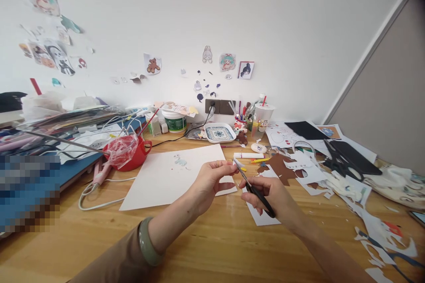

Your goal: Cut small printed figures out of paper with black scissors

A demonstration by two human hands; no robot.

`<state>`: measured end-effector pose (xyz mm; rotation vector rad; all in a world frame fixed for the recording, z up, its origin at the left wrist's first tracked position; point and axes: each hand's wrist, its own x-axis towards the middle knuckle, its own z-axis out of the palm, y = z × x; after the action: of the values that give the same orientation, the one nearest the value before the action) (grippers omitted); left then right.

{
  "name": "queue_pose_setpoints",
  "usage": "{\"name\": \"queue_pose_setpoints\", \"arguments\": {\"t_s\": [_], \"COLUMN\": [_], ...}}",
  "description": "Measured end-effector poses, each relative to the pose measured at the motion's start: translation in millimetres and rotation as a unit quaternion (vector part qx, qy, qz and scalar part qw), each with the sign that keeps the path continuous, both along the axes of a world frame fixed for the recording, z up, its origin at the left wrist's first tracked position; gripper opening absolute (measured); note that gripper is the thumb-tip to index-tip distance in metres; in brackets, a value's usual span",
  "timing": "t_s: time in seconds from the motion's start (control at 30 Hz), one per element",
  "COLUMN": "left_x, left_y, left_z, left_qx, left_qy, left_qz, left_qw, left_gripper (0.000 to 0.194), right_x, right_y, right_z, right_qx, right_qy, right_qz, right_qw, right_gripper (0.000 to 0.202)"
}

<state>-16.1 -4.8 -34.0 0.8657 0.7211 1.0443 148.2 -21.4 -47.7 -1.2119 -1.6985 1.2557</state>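
Note:
My right hand point(265, 192) is wrapped round the handles of black-handled scissors point(260, 199), whose blades point up and left toward my left fingertips. Thumb and index finger of my left hand point(214, 179) are pinched together at the blade tips, on a tiny pale piece too small to make out clearly. Beneath and beyond my left hand lies a large white sheet point(156, 181) with small blue-green cut pieces point(181, 161) on it. A white paper piece point(262, 216) is on the wood under my right hand.
Brown paper scraps point(282, 168), a white marker point(249, 155) and more black scissors point(341, 163) lie to the right. Behind stand a square patterned dish point(219, 132) and a plastic cup point(261, 119). A red mug point(133, 154) with plastic wrap and a white cable are at left.

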Motion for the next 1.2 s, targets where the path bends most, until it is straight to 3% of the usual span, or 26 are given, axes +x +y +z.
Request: {"name": "queue_pose_setpoints", "arguments": {"t_s": [1.2], "left_x": [-3.0], "left_y": [3.1], "left_z": [-1.5], "left_qx": [0.011], "left_qy": [0.005], "left_qz": [0.007], "left_qw": [1.000], "left_gripper": [0.015], "right_x": [2.4], "right_y": [2.3], "right_z": [-5.8], "right_qx": [0.024], "right_qy": [-0.029], "right_qz": [-0.007], "right_qw": [0.999], "right_gripper": [0.018]}}
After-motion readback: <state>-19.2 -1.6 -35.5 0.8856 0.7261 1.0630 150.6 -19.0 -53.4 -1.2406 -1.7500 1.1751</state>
